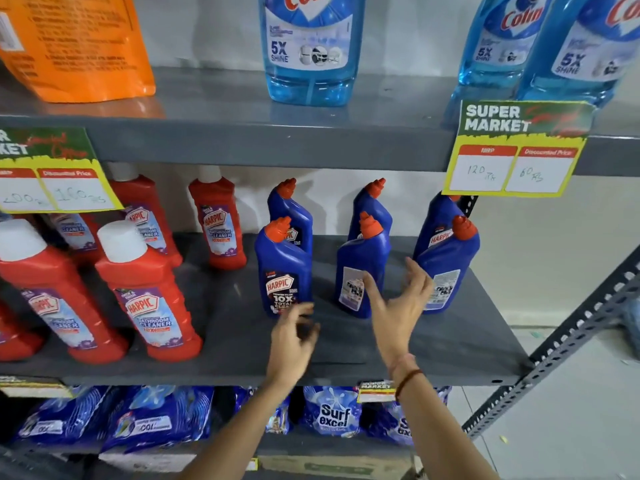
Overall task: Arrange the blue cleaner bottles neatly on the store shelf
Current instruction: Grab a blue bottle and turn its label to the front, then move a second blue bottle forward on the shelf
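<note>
Several blue cleaner bottles with orange caps stand upright in two rows on the grey middle shelf (pixel 450 341). The front-left bottle (pixel 282 268) shows its label; the front-middle bottle (pixel 360 268) and front-right bottle (pixel 446 268) show their backs. Three more stand behind them, such as the rear-left bottle (pixel 289 211). My left hand (pixel 292 337) hovers just below the front-left bottle, fingers loosely curled, holding nothing. Between the front-middle and front-right bottles, my right hand (pixel 394 306) is spread open with nothing in it.
Red bathroom cleaner bottles (pixel 149 292) fill the shelf's left side. Light-blue glass cleaner bottles (pixel 311 46) and an orange pouch (pixel 79 46) sit on the upper shelf. Price tags (pixel 516 150) hang from its edge. Detergent packs (pixel 332 414) lie below. A perforated brace (pixel 571 330) runs at right.
</note>
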### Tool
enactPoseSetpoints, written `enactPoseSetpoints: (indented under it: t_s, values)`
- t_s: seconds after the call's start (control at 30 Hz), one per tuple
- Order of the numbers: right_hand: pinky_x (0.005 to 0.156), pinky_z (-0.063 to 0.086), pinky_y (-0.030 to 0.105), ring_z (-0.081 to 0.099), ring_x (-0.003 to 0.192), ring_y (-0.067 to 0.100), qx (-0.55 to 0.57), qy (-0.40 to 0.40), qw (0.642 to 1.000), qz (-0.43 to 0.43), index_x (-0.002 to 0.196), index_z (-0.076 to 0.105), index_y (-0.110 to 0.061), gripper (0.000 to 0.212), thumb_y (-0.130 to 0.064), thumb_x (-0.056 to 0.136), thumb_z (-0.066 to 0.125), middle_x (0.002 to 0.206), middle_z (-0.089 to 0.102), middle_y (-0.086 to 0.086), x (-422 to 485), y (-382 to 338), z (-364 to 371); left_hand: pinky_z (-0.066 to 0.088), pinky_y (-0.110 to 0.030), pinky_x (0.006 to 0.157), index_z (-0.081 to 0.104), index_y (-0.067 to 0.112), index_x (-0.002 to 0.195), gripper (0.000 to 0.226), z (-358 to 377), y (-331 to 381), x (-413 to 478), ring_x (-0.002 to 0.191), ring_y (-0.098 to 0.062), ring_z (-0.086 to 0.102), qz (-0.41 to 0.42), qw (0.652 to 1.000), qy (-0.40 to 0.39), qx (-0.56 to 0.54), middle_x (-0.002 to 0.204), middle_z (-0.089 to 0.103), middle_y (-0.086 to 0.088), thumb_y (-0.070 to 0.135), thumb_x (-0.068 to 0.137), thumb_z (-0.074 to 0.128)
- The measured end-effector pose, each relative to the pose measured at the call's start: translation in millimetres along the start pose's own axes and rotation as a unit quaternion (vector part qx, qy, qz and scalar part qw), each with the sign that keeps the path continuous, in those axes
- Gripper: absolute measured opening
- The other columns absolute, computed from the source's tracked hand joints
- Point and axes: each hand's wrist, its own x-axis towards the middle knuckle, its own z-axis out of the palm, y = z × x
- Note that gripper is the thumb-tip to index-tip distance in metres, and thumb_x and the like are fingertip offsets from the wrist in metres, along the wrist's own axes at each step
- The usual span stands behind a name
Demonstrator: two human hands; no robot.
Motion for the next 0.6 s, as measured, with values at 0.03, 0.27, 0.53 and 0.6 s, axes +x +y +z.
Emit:
enactPoseSetpoints:
  t_s: [0.03,0.27,0.53,0.6]
  values:
    - [0.099,0.04,0.03,0.044,0.118,0.015,0.001,-0.038,0.999,0.029,0.13,0.044,-0.015,0.075,-0.028,0.068,0.084,0.129,0.043,0.005,9.6,5.1,-3.3,0.044,-0.012,0.088,0.055,0.013,0.118,0.047,11.5,5.7,2.5,0.093,-0.011,0.062,0.005,1.0,-0.017,0.004,0.11,0.062,-0.003,0.001,0.074,0.07]
    - [0.069,0.055,0.017,0.066,0.085,0.018,-0.048,-0.214,0.974,0.05,0.107,0.059,-0.01,0.043,-0.018,0.071,0.08,0.093,0.067,0.002,31.4,10.2,9.5,0.035,-0.024,0.103,0.036,0.005,0.134,0.07,58.8,37.1,14.2,0.122,-0.024,0.048,-0.064,0.997,-0.039,-0.028,0.133,0.048,-0.014,0.004,0.072,0.07]
    - [0.067,0.056,0.023,0.066,0.071,0.007,-0.017,-0.102,0.995,0.012,0.092,0.061,-0.019,0.034,-0.035,0.068,0.08,0.078,0.068,-0.007,15.4,-33.1,-0.2,0.045,-0.021,0.096,0.027,0.013,0.137,0.09,75.8,54.5,26.1,0.116,-0.013,0.052,-0.079,0.989,-0.01,-0.124,0.13,0.049,-0.004,0.031,0.061,0.073]
    - [0.067,0.052,0.015,0.065,0.075,0.0,0.016,-0.107,0.994,0.003,0.095,0.058,-0.024,0.04,-0.038,0.066,0.082,0.082,0.065,-0.014,17.1,-40.9,-7.1,0.044,-0.009,0.089,0.036,0.016,0.129,0.067,72.8,57.9,33.5,0.107,-0.001,0.055,-0.039,0.99,-0.041,-0.126,0.12,0.053,0.004,0.026,0.072,0.069]
